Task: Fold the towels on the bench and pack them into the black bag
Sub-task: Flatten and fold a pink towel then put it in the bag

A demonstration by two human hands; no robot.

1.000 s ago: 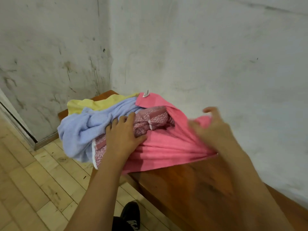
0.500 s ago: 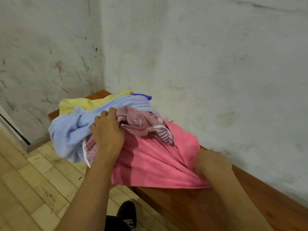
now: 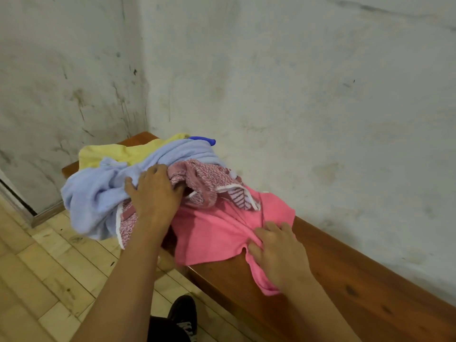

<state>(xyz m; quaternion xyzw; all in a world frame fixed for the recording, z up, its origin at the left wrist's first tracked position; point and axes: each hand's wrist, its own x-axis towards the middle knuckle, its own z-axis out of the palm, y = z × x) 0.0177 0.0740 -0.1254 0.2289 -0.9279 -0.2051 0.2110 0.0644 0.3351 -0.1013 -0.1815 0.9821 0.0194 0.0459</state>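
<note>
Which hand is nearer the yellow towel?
Left. The left hand presses on the pile just in front of the yellow towel; the right hand grips the pink towel, farther off.

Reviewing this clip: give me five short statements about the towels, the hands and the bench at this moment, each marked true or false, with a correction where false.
1. The left hand rests on the pile where the light blue towel meets the patterned pink towel. True.
2. The right hand lies on the plain pink towel. True.
3. The black bag is open on the bench. False: no bag is in view.
4. The yellow towel lies at the near edge of the pile. False: it is at the far end, beside the corner of the walls.
5. All towels are folded flat. False: they lie crumpled in a heap.
</note>
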